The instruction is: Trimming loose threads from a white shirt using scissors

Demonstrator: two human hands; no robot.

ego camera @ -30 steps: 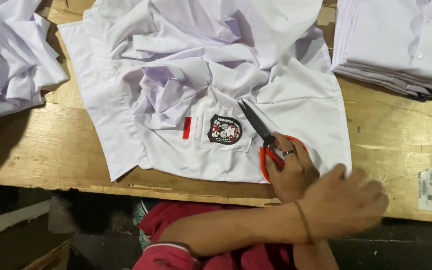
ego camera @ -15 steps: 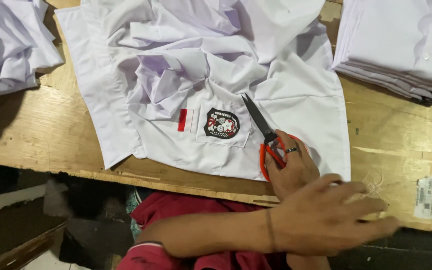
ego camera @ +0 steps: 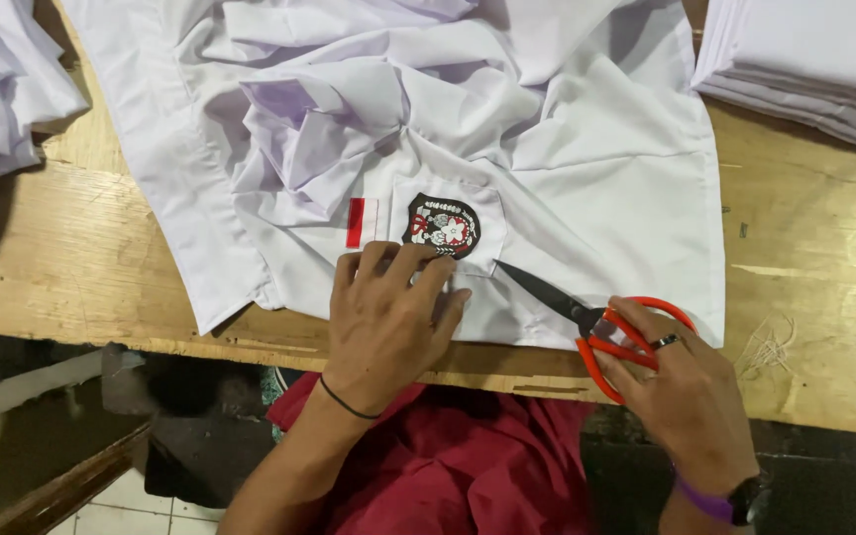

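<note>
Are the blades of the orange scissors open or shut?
Shut. The scissors show one dark, narrow point lying on the white shirt, with no gap between blades; the right hand holds the handles.

Bare wooden tabletop (ego camera: pixel 804 238) on the right gives open room, between the crumpled white shirt (ego camera: pixel 567 149) and the neat stack of folded white cloth (ego camera: pixel 804 59). Left strip is tighter, with the loose white fabric pile (ego camera: pixel 2 89) crowding it.
</note>
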